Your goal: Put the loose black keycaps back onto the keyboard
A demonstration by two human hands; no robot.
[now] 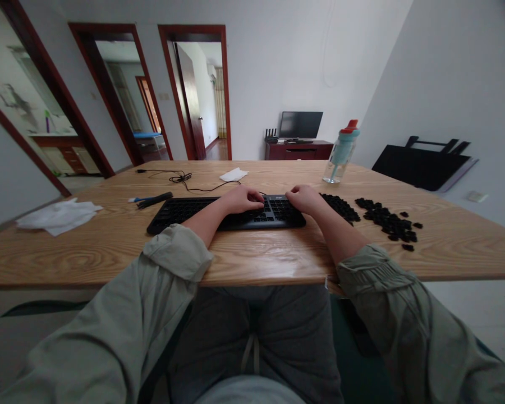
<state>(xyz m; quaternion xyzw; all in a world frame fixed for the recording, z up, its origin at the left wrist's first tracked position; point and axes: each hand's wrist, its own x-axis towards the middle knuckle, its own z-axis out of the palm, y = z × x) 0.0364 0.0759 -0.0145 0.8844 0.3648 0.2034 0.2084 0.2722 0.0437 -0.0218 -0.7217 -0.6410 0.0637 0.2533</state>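
Observation:
A black keyboard lies on the wooden table, its cable running back to the left. My left hand rests on the keyboard's middle with fingers curled down onto the keys. My right hand sits on the keyboard's right end, fingers bent and pressed on the keys; what they pinch, if anything, is hidden. Loose black keycaps lie in a heap to the right of the keyboard, and a second patch of them lies just beside my right hand.
A clear water bottle with a red and teal cap stands at the back right. White tissue lies at the left, a pen-like tool beside it, another tissue further back. A folded black table leans on the right wall.

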